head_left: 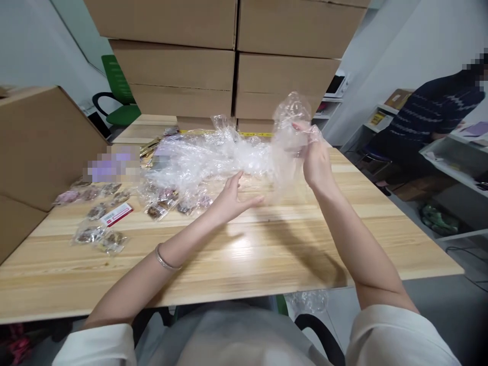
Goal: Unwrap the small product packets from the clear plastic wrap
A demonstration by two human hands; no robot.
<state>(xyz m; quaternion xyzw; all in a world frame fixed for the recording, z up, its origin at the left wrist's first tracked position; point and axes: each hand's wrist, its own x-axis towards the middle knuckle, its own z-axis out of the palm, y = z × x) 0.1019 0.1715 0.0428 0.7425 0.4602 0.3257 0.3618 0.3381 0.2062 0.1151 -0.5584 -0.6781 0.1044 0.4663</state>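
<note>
My right hand [314, 155] is raised above the table, its fingers closed on a clear plastic bag [287, 137] that hangs down crumpled and slightly blurred. Low over the wood, my left hand [237, 199] is empty, with thumb and fingers apart. Just beyond it lies a heap of crumpled clear plastic bags [206, 155]. Small clear packets with brown and pink contents [162, 203] poke out at the heap's near edge. More small packets [110, 240] lie to the left, around a white and red label card [117, 214].
Stacked cardboard boxes [183, 71] rise behind the heap. A large carton [34, 152] borders the table [244, 274] on the left. A green chair [120, 91] stands behind. At right, a person in a dark patterned top [430, 112] is beside white shelves [453, 162].
</note>
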